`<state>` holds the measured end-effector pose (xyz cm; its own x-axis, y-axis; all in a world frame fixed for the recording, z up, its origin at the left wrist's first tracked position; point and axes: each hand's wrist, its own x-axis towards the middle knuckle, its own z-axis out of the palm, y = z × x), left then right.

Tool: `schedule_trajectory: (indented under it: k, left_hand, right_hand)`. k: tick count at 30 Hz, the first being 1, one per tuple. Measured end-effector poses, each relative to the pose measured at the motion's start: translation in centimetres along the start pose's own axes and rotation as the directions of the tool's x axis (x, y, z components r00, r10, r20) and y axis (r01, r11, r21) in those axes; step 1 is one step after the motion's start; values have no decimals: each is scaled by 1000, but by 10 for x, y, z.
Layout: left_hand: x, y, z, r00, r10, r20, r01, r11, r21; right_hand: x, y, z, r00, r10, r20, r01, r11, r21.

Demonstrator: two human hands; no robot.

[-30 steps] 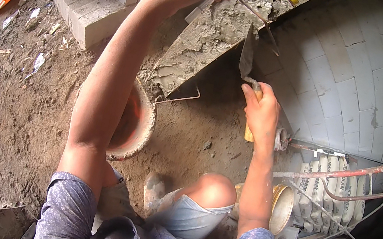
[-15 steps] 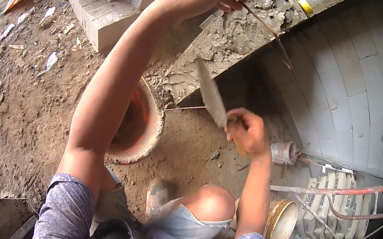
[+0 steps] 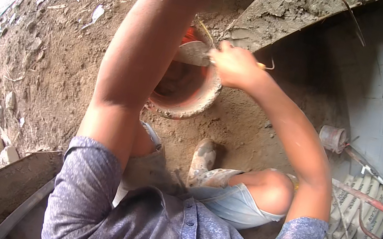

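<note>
Holding the trowel (image 3: 195,53) in the right hand (image 3: 234,66), with its blade over the mouth of the round bucket (image 3: 210,96). Better to keep the wrist firm, tilt the blade gently and avoid knocking the rim. Impossible to know the left hand's grip, out of view.

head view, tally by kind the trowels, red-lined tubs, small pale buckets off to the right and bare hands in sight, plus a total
Trowel: 1, held in the right hand
Red-lined tub: 1
Small pale bucket: 1
Bare hands: 1, the right; the left hand is out of frame
Total: 4
</note>
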<state>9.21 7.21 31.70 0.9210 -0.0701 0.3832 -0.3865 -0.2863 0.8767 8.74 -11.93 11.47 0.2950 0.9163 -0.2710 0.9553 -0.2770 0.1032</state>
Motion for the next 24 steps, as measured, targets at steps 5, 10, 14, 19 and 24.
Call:
schedule_trajectory:
  k: [5,10,14,19,24]
  left_hand:
    - [-6,-18,2,981,-117,157,92,983,158]
    - [-5,-41,0,942,-204,268,180,977,113]
    - [-9,-51,-1,948,-202,246,185,979,87]
    - [-23,-74,-6,962,-126,244,172,969,-178]
    - [-58,-120,-48,896,-437,82,413,886,212]
  right_hand:
    - [57,-80,45,998,59,13,-57,992,-114]
    - [46,-94,60,976,40,214,-83,977,195]
    - [38,-85,56,943,-8,333,-80,965,250]
    - [20,-106,41,969,-97,226,62,986,154]
    - [6,-113,28,945,-191,266,162,978,129]
